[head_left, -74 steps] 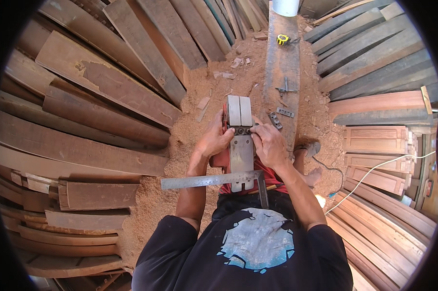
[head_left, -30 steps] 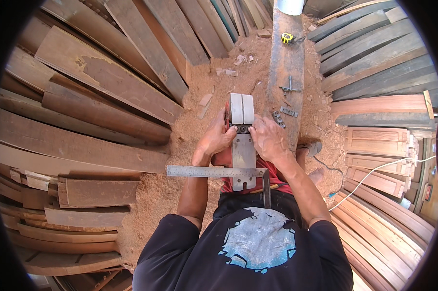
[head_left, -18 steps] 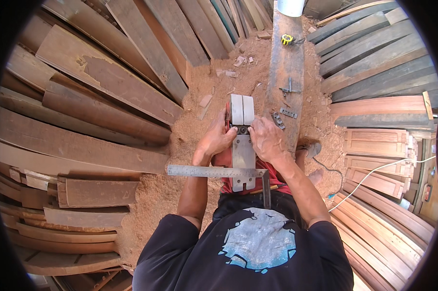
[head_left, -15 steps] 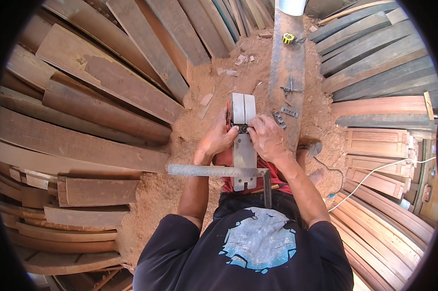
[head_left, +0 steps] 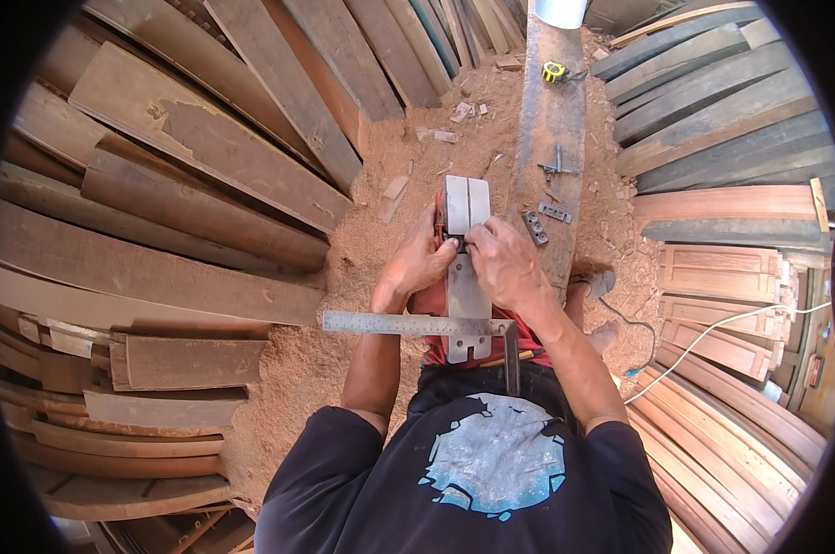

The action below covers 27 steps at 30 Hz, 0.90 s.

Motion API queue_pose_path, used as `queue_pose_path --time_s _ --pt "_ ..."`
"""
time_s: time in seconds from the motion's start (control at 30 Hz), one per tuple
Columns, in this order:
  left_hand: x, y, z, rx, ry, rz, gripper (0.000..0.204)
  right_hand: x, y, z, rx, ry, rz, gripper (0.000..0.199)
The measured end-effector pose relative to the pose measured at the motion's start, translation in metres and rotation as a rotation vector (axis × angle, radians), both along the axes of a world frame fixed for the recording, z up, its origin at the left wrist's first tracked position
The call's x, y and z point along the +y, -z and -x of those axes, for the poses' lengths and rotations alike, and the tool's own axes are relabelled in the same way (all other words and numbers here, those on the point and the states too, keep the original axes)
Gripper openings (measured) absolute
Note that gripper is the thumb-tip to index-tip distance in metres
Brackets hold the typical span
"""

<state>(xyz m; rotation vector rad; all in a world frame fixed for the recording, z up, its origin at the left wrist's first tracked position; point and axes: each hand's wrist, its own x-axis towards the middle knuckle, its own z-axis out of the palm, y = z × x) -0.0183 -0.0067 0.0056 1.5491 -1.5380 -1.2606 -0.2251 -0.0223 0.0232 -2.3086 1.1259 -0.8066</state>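
From where I sat, the head view showed a planer (head_left: 468, 288), red-bodied and sole up, just ahead of the wearer's waist; what bore it from below I couldn't see. I judged it dense and rigid, heavy enough to want steadying, its bare upper plate (head_left: 458, 205) smooth and likely slippery under dusty skin. The red side seemed the safer hold, clear of the dark cutter slot (head_left: 459, 246), where sharpness was the risk.

The left grip (head_left: 415, 265) curled round that left flank, fingers down the side, thumb at the slot's left end. The right grip (head_left: 510, 264) lay across from it, fingers bent and bunched over the slot's right end; they hid their own tips, so I couldn't tell whether they pinched anything or merely pressed.

A steel square (head_left: 381, 323) crossed over the lower plate, apparently unheld. Two small metal blocks (head_left: 534, 228) lay on the plank (head_left: 539, 115), near the right grip.
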Motion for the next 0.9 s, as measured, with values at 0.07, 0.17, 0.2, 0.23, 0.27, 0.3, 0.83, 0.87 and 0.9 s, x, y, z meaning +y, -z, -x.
queue_pose_path --time_s 0.07,0.17,0.2,0.23,0.27,0.3,0.83,0.87,0.9 --pt "0.000 0.005 0.000 -0.012 0.006 0.018 0.078 0.001 -0.001 -0.003 0.057 0.031 -0.011 0.010" --pt "0.000 0.006 0.000 0.041 -0.012 -0.053 0.081 0.000 0.000 -0.005 0.084 0.069 -0.058 0.011" --pt "0.000 0.005 0.000 0.071 -0.022 -0.094 0.082 0.000 0.000 -0.005 0.084 0.080 -0.080 0.012" --pt "0.001 0.015 0.001 0.087 -0.049 -0.023 0.080 -0.001 -0.001 -0.004 0.036 0.059 -0.056 0.013" --pt "0.002 0.021 0.003 0.101 -0.081 0.046 0.078 -0.001 -0.005 -0.003 -0.013 0.034 -0.034 0.013" --pt "0.004 0.026 0.003 0.116 -0.113 0.115 0.077 -0.001 -0.009 -0.003 -0.062 0.008 -0.012 0.013" --pt "0.005 0.006 -0.004 0.114 -0.182 -0.126 0.074 0.003 -0.007 -0.018 0.040 0.004 0.002 0.010" --pt "0.005 0.003 -0.003 0.133 -0.181 -0.122 0.075 0.004 -0.007 -0.017 0.011 0.005 -0.003 0.010" --pt "0.005 0.001 -0.003 0.152 -0.179 -0.118 0.077 0.005 -0.007 -0.015 -0.019 0.007 -0.008 0.011"
